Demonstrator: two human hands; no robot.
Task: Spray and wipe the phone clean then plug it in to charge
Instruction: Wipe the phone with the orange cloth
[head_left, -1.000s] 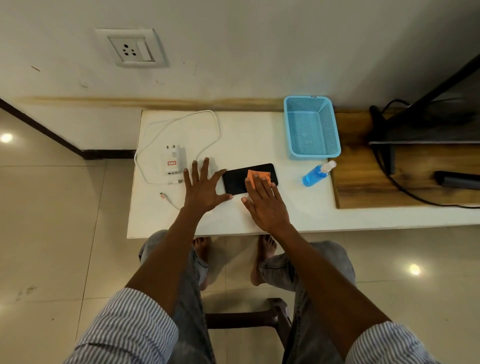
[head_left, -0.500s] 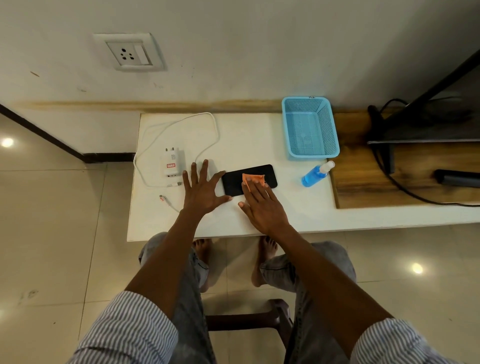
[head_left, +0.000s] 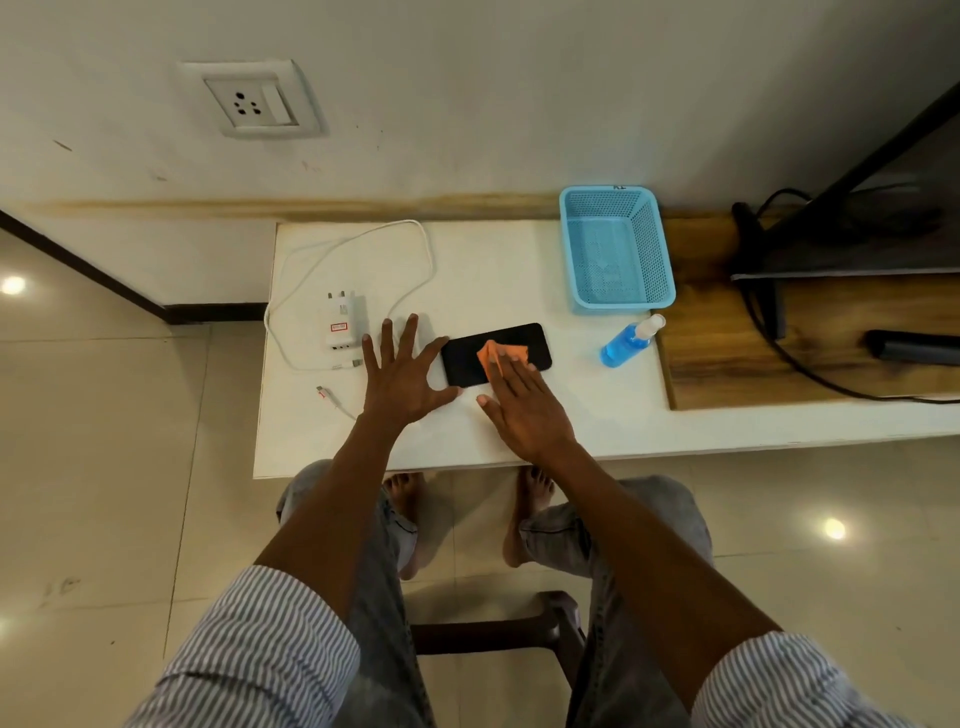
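A black phone (head_left: 470, 356) lies flat on the white table (head_left: 519, 260). My right hand (head_left: 524, 402) presses an orange cloth (head_left: 493, 356) onto the screen with straight fingers. My left hand (head_left: 402, 374) lies flat and spread on the table, its thumb and forefinger against the phone's left end. A blue spray bottle (head_left: 626, 344) lies on its side to the right of the phone. A white charger (head_left: 343, 319) with its white cable (head_left: 415, 244) rests to the left, the cable's plug end (head_left: 324, 392) near the table's front.
A light blue plastic basket (head_left: 618, 249) stands at the back of the table. A wall socket (head_left: 252, 101) sits on the wall above left. A wooden board (head_left: 779, 338) with a dark stand and black cables lies at the right.
My right hand has slid the orange cloth a little leftward across the phone screen. My left hand has stayed in place against the phone.
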